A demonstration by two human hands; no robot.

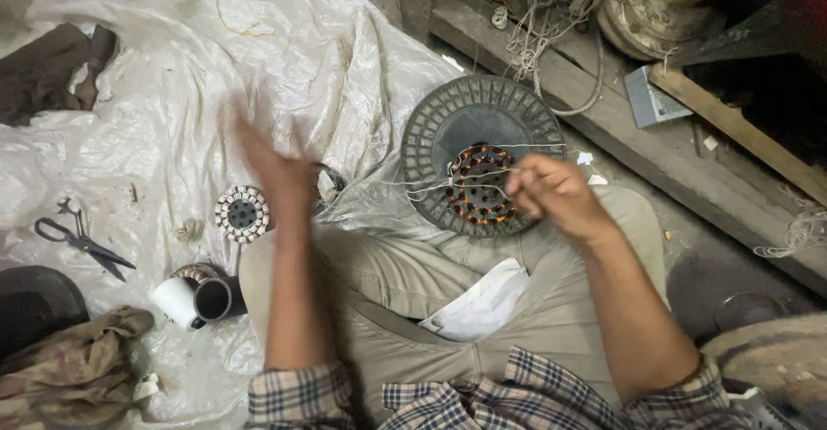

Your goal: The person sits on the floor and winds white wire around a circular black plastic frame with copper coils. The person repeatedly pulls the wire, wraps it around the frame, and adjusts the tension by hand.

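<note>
A round grey fan housing leans against my knee, with a copper-wound stator in its middle. My right hand pinches thin white threads that run across the stator. My left hand is raised and blurred with its fingers spread, holding nothing, above a small bare stator core that lies on the white plastic sheet.
Black-handled scissors lie at the left. A white roll and a dark tube sit by my left knee. Crumpled cloths lie at the lower left and upper left. A wooden ledge with tangled string runs along the right.
</note>
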